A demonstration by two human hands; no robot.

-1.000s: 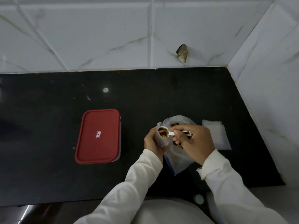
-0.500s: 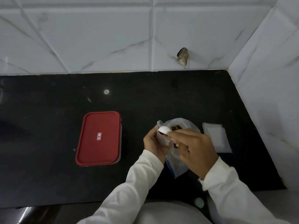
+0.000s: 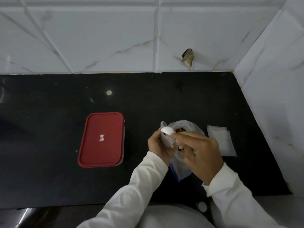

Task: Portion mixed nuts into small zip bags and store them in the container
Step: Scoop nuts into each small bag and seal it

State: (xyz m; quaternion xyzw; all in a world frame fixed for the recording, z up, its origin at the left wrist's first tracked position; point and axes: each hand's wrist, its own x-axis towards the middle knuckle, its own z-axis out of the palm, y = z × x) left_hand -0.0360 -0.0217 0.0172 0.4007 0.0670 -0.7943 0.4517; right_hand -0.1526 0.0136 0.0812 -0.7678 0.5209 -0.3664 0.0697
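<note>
Chiefly, the hazard is spillage. The large bag of mixed nuts (image 3: 181,168) stands open beneath and between both hands; a nudge from the right hand (image 3: 202,152) could topple it. The left hand (image 3: 156,145) curls round the small zip bag (image 3: 166,140), while the right hand pinches an inverted white spoon (image 3: 166,130) at its mouth; should that mouth slacken, nuts would likely drop outside. Surroundings: white marbled tile walls (image 3: 115,38) cornering beyond the right hand; a black countertop (image 3: 148,99); the red-lidded container (image 3: 102,139), closed, well left of the left hand; spare flat bags (image 3: 220,140) just right of the right hand.
</note>
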